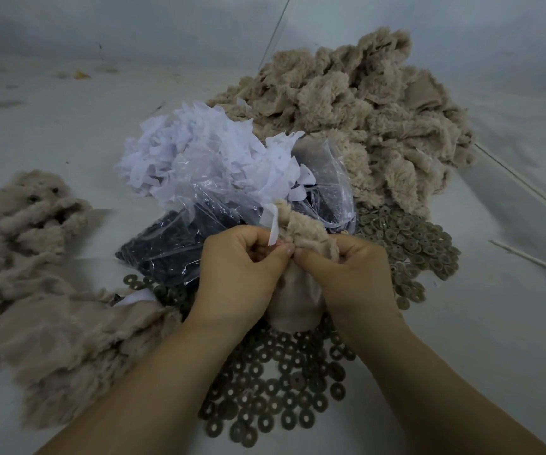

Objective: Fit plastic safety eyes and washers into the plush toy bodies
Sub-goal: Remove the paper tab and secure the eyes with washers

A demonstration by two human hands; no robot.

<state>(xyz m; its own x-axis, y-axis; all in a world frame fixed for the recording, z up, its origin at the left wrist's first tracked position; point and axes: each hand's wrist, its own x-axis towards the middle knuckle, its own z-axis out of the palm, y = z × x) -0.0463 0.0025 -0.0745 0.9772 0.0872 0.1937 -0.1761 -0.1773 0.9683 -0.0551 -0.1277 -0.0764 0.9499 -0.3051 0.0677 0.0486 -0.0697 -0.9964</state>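
My left hand point(239, 267) and right hand point(347, 270) both pinch one plush body point(298, 231) at near centre, thumbs meeting on it. I judge an eye is mid-fitting. Washers point(265, 399) lie spread beneath. Bodies with eyes point(32, 205) sit left; a far-right heap point(363, 103) looks still undone.

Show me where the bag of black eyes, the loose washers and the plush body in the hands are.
bag of black eyes point(166, 247): head view, dark lower part.
loose washers point(265, 405): head view, middle of near heap.
plush body point(293, 307): head view, smooth inside-out fabric.
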